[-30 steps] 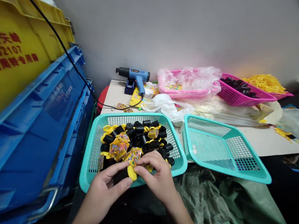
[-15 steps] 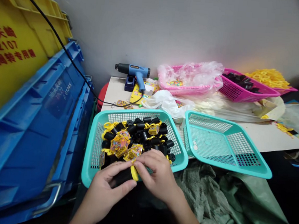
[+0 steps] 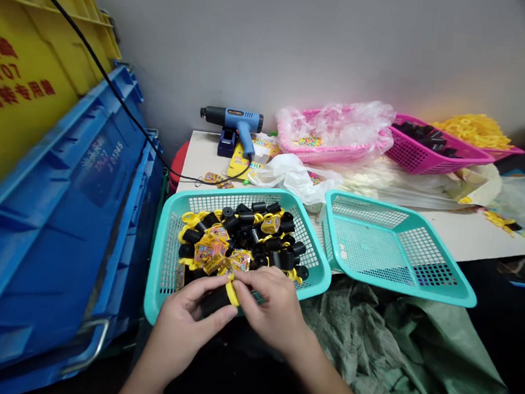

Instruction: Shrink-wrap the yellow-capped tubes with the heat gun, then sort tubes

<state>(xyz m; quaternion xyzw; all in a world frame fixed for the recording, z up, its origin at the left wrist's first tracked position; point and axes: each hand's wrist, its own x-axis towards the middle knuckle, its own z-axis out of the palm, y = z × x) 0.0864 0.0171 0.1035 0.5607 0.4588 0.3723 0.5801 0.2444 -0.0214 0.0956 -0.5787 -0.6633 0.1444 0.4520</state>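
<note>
Yellow ring has turned, looking thinner than a second ago; it sits on the end of a black tube, by the green basket's near edge; left hand grips the tube, right hand pinches the ring's top; best hold the tube still and pinch gently; the desk, by a grey wall, carries a blue heat gun.

The held black cylinder looks matt, the left turquoise basket smooth plastic.
</note>
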